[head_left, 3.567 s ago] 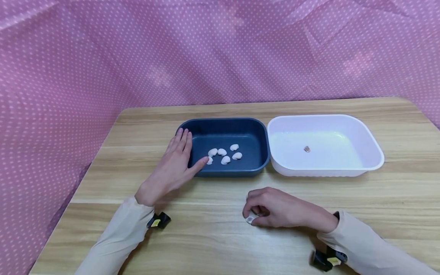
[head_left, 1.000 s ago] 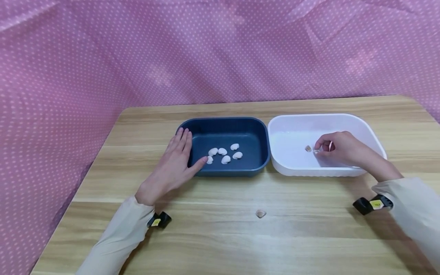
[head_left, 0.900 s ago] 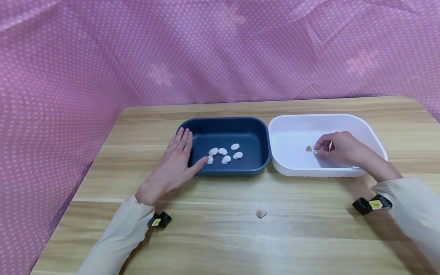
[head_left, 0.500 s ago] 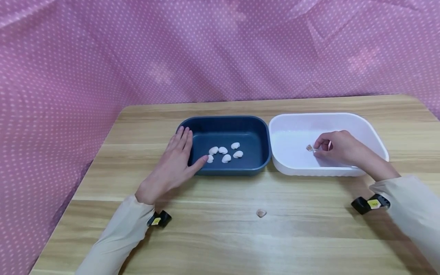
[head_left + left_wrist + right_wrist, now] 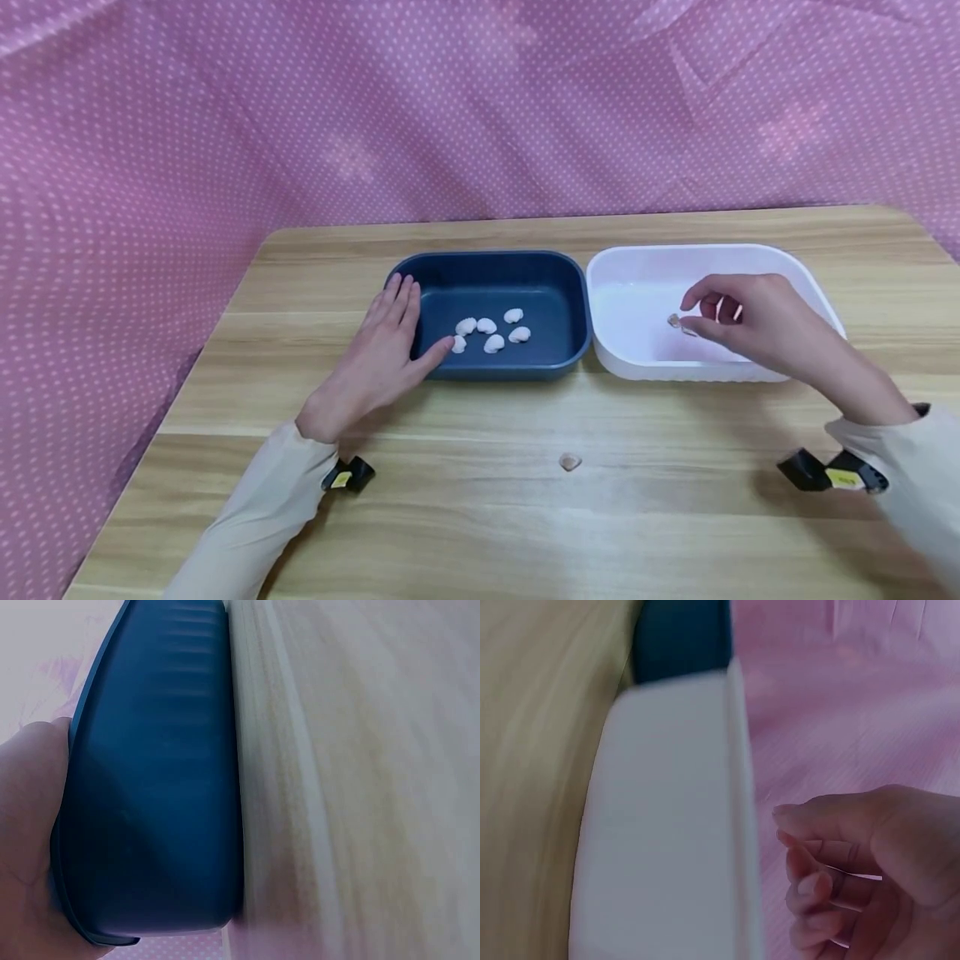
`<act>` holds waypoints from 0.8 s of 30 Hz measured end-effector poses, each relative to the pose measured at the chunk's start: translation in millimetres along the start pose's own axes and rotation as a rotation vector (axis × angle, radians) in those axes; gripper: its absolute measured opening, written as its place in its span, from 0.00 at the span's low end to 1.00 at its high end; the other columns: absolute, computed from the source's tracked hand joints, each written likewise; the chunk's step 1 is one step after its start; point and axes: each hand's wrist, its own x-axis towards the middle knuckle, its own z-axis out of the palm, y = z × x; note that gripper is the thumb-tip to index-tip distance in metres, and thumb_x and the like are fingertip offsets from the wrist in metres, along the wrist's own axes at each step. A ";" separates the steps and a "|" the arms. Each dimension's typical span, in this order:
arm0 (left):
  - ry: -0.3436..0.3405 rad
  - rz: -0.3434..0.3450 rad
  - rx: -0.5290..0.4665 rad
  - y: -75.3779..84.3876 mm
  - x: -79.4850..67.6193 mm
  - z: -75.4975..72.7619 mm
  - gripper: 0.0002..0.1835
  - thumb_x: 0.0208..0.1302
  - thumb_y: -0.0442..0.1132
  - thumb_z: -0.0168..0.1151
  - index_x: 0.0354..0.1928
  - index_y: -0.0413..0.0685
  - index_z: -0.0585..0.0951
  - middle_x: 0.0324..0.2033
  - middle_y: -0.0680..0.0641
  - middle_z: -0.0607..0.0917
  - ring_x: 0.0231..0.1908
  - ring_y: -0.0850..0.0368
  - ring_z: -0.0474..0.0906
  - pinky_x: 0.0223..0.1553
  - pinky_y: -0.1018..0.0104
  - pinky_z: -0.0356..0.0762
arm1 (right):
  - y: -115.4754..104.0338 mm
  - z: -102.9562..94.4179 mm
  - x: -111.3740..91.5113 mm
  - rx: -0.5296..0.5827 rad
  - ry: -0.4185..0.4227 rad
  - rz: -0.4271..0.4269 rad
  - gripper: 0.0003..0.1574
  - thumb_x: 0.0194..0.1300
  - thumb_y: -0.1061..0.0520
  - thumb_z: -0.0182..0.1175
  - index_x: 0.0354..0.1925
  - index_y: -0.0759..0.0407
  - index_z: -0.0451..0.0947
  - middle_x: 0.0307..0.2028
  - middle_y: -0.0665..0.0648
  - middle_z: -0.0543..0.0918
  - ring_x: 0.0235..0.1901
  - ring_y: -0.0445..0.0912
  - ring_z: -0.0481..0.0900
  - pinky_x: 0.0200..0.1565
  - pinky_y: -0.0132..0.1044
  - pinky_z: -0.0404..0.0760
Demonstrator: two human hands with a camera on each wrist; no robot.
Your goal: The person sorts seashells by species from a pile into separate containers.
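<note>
My left hand rests with straight, spread fingers on the left rim of a dark blue tray. Several white seashells lie inside it, one partly covered by the left thumb. Over the white tray, my right hand hovers with thumb and forefinger apart and the other fingers loosely bent. Just beyond its thumb, a small brownish seashell lies on that tray's floor; a paler seashell is partly hidden by the thumb. The right wrist view shows nothing between the fingers.
Another brownish seashell lies on the wooden table, in front of the trays. The two trays stand side by side, nearly touching. Pink dotted cloth hangs behind the table and along its left side.
My right hand carried a seashell from the table into the white tray, let go of it beside the brownish one, and has just lifted slightly. The left hand has stayed in place.
</note>
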 end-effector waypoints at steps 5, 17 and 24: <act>0.003 -0.003 -0.002 -0.1 0.0 -0.7 0.52 0.67 0.72 0.35 0.74 0.34 0.45 0.75 0.38 0.42 0.74 0.47 0.28 0.72 0.53 0.33 | -30.1 11.0 -8.1 0.116 0.027 -0.141 0.16 0.47 0.68 0.73 0.33 0.52 0.81 0.22 0.39 0.75 0.20 0.31 0.69 0.22 0.23 0.70; -0.003 -0.013 0.006 -0.3 -0.1 -2.5 0.52 0.66 0.72 0.35 0.74 0.35 0.44 0.75 0.39 0.42 0.74 0.48 0.28 0.73 0.53 0.34 | -73.1 52.0 -18.2 0.298 -0.324 -0.195 0.14 0.57 0.66 0.66 0.37 0.47 0.83 0.33 0.39 0.81 0.32 0.33 0.75 0.35 0.30 0.79; -0.005 -0.004 -0.001 -0.1 0.2 -1.7 0.52 0.67 0.72 0.35 0.74 0.34 0.45 0.75 0.38 0.42 0.74 0.46 0.30 0.72 0.53 0.34 | -82.7 71.6 -17.7 0.368 -0.470 -0.295 0.14 0.58 0.61 0.68 0.42 0.46 0.84 0.36 0.40 0.81 0.33 0.33 0.74 0.34 0.27 0.78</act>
